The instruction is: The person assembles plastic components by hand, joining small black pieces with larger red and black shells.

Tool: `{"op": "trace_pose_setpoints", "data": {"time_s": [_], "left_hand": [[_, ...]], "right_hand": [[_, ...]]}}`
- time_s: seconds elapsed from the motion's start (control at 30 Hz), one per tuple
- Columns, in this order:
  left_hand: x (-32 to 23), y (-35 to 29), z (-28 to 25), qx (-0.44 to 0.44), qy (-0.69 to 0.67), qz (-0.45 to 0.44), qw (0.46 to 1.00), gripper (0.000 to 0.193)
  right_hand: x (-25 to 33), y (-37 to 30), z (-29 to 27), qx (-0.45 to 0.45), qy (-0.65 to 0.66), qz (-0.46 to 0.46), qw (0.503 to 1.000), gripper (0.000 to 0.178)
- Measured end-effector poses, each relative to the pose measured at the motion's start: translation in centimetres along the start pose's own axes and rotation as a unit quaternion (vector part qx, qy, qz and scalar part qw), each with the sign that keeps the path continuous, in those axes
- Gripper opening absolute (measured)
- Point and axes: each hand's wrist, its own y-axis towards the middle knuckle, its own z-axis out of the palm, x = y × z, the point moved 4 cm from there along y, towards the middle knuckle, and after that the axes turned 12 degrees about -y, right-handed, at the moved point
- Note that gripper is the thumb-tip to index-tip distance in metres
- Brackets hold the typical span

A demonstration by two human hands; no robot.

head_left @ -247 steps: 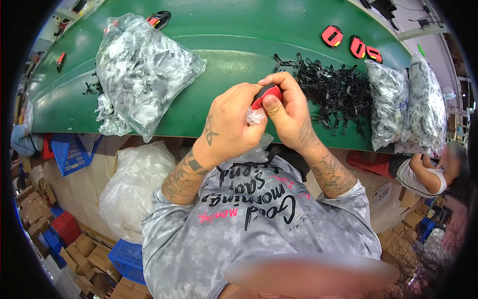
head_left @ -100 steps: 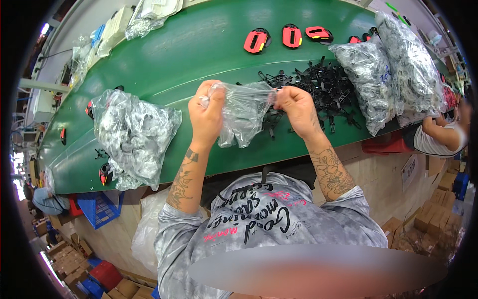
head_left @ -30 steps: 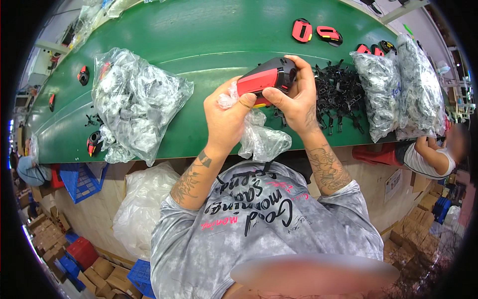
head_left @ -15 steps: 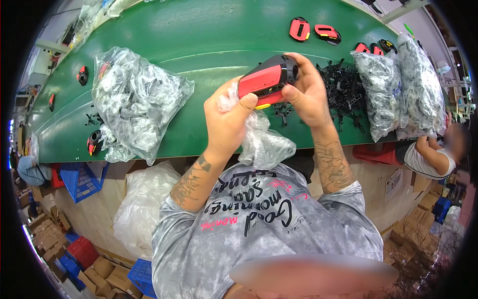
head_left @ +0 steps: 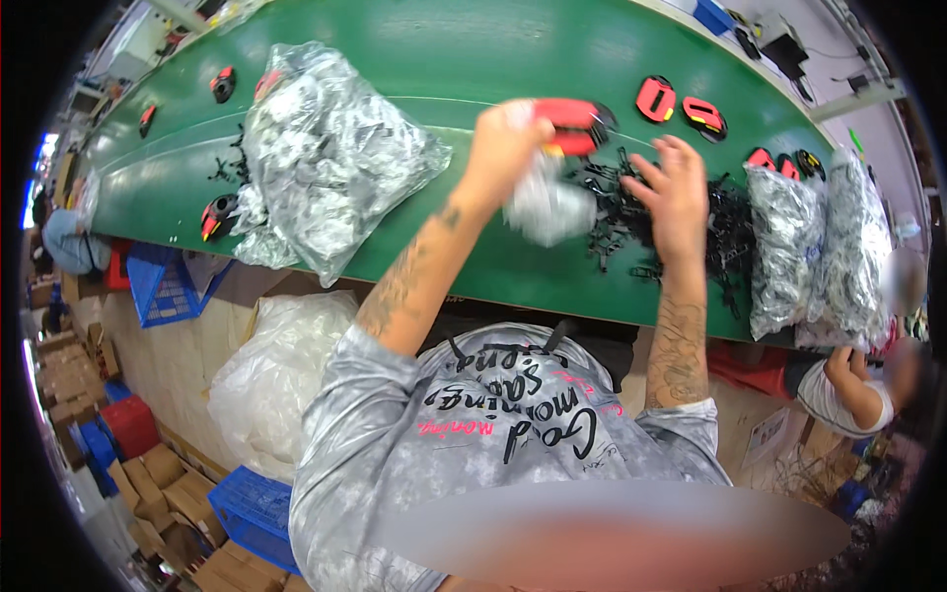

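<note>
My left hand [head_left: 503,148] is stretched out over the green conveyor belt [head_left: 473,49], gripping a red and black plastic device [head_left: 577,123] together with a crumpled clear plastic bag [head_left: 547,207] that hangs below it. My right hand [head_left: 676,197] hovers with fingers spread over a heap of small black plastic parts [head_left: 641,222], holding nothing. Both forearms are tattooed.
A big clear bag of grey parts [head_left: 326,158] lies left on the belt. Two more such bags [head_left: 819,247] sit at the right. Several red and black devices [head_left: 681,104] ride the belt beyond. Another person [head_left: 858,380] sits at my right. Blue crates [head_left: 168,286] and boxes stand below left.
My right hand has let go of the red device and dropped onto the black parts heap. My left hand has carried the device and bag forward over the belt.
</note>
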Motion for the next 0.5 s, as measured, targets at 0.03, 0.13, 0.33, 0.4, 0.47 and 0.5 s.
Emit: {"op": "trace_pose_setpoints", "data": {"time_s": [0.03,0.13,0.33,0.4,0.47,0.5], "left_hand": [[-0.2,2.6,-3.2,-0.093,0.02,-0.035,0.995,0.015],[-0.2,9.2,-8.8,-0.24,0.022,-0.016,0.971,0.022],[-5.2,7.0,-6.6,-0.191,0.49,0.289,0.8,0.08],[-8.9,-0.8,-4.9,-0.15,0.464,0.325,0.81,0.048],[-14.0,-8.8,-7.4,-0.167,0.516,0.42,0.727,0.034],[-17.0,-12.5,-10.8,-0.235,0.528,0.425,0.697,0.033]], "right_hand": [[1.0,0.1,-0.8,-0.01,0.026,-0.03,0.999,0.051],[4.4,-1.0,-0.4,0.052,-0.007,-0.067,0.996,0.045],[3.0,-2.7,0.1,0.14,-0.041,-0.056,0.988,0.035],[1.2,-2.7,-1.9,0.151,-0.055,-0.04,0.986,0.032],[-0.4,-2.5,-5.0,0.17,-0.077,-0.041,0.982,0.033],[-0.4,-2.8,-6.1,0.157,-0.079,-0.026,0.984,0.029]]}}
